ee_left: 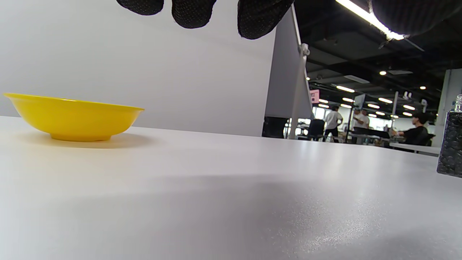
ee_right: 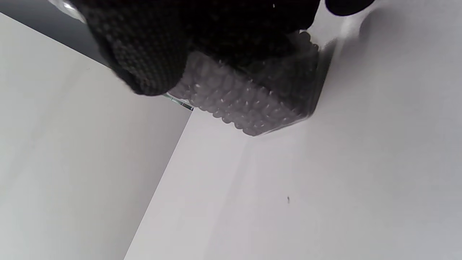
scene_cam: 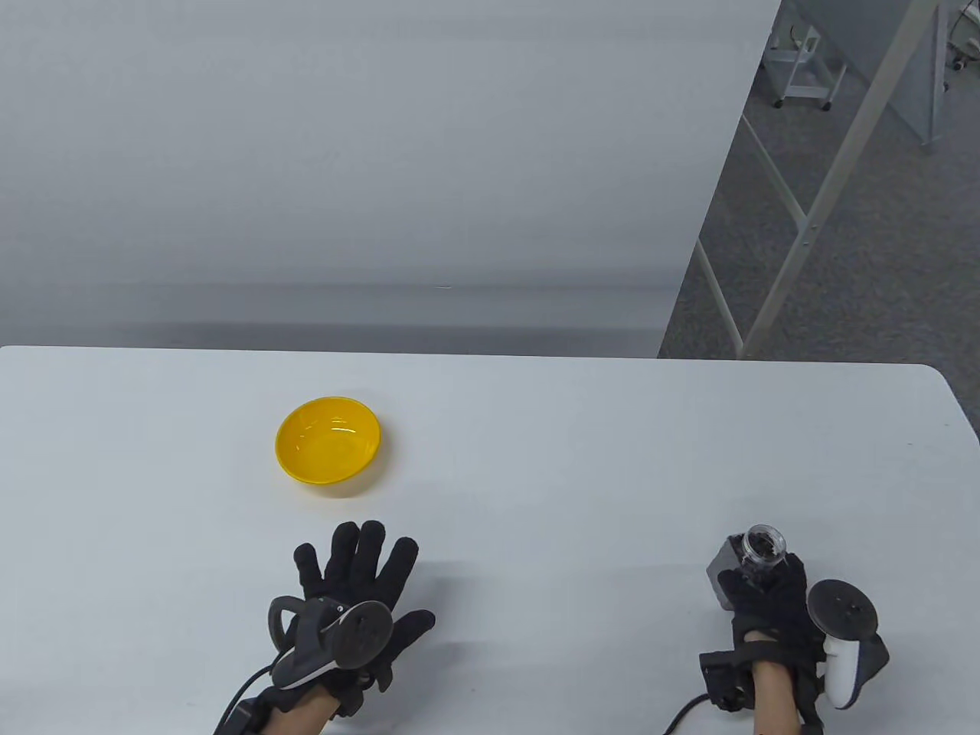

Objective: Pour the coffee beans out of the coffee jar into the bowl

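A yellow bowl [scene_cam: 328,440] stands empty on the white table [scene_cam: 536,459], left of centre; it also shows in the left wrist view [ee_left: 72,117]. My left hand [scene_cam: 360,570] lies flat on the table below the bowl, fingers spread, holding nothing. My right hand [scene_cam: 766,593] grips a clear square coffee jar [scene_cam: 754,555] full of dark beans at the table's right; its round mouth is open at the top. In the right wrist view the jar [ee_right: 249,104] stands on the table under my gloved fingers [ee_right: 144,54]. The jar's edge shows at the far right of the left wrist view [ee_left: 451,144].
The table's far edge runs behind the bowl, with a grey partition wall [scene_cam: 344,153] beyond it. The table's right edge [scene_cam: 961,413] is close to the jar. Floor and metal frame legs [scene_cam: 804,230] lie beyond at the upper right.
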Motion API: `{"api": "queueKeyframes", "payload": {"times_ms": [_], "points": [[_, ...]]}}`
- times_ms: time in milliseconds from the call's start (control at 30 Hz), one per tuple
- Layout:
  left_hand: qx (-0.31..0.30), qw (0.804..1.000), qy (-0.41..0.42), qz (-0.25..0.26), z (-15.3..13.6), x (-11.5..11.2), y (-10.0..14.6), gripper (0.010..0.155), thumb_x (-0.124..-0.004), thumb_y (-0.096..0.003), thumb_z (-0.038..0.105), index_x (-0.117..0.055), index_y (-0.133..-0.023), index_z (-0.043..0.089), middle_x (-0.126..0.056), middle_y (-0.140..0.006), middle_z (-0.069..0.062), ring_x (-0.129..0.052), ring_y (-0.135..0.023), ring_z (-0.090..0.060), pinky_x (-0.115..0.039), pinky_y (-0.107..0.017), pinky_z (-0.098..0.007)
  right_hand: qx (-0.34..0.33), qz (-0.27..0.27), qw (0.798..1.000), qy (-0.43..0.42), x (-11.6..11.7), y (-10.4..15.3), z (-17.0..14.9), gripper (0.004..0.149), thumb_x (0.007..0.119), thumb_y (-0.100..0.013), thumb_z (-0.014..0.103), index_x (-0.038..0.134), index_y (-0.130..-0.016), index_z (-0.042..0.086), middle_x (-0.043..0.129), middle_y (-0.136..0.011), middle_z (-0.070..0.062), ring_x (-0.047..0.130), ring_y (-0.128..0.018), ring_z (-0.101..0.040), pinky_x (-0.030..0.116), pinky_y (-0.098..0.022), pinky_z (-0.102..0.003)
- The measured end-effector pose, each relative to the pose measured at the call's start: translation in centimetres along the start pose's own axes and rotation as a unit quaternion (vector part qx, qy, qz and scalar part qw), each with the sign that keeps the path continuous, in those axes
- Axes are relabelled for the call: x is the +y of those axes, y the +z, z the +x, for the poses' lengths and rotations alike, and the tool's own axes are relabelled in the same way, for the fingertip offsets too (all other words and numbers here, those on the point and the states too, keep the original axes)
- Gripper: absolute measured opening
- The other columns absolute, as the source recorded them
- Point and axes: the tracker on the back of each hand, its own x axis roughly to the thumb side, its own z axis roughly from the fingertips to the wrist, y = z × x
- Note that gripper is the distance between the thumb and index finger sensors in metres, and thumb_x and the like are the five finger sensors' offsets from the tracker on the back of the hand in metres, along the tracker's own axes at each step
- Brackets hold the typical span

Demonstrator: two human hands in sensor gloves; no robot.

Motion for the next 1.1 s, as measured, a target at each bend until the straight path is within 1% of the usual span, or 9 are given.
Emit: {"api": "queueKeyframes", "payload": {"times_ms": [267,400,767,1100], "points": [[0.001,1.000,-0.001,0.000,-0.1,0.0,0.1,0.091,-0.059,-0.0386,0.079,-0.048,-0.111,0.025,-0.037,-0.115,-0.022,-0.039,-0.104,-0.059,-0.025,-0.054,-0.083,-0.009,-0.018,1.000,0.000,-0.2,0.5,0.4,0.089,0.089,-0.041,0.046,0.023,-0.097,0.022,0.039,-0.106,-0.017,0.052,-0.099,-0.045,0.051,-0.070,-0.061],[0.002,1.000,0.001,0.004,-0.1,0.0,0.1,0.091,-0.059,-0.0385,0.079,-0.048,-0.111,0.025,-0.037,-0.115,-0.022,-0.039,-0.104,-0.059,-0.025,-0.054,-0.083,-0.031,-0.037,0.999,0.006,-0.4,0.9,1.2,0.088,0.089,-0.041,0.046,0.026,-0.097,0.021,0.041,-0.106,-0.018,0.055,-0.098,-0.045,0.054,-0.069,-0.061],[0.000,1.000,0.005,0.010,-0.1,-0.1,0.2,0.091,-0.059,-0.0385,0.079,-0.049,-0.111,0.024,-0.037,-0.115,-0.022,-0.039,-0.104,-0.059,-0.025,-0.055,-0.083,-0.110,-0.066,0.992,-0.007,-0.9,2.9,5.3,0.088,0.090,-0.039,0.048,0.030,-0.097,0.019,0.047,-0.103,-0.020,0.061,-0.095,-0.045,0.060,-0.065,-0.062],[-0.004,0.999,0.024,0.026,0.0,0.1,0.2,0.091,-0.059,-0.0386,0.078,-0.049,-0.111,0.024,-0.039,-0.115,-0.022,-0.041,-0.104,-0.059,-0.027,-0.055,-0.083,-0.187,-0.070,0.980,-0.007,-0.7,5.0,8.6,0.088,0.090,-0.038,0.049,0.033,-0.097,0.017,0.050,-0.101,-0.022,0.065,-0.090,-0.047,0.063,-0.062,-0.064]]}}
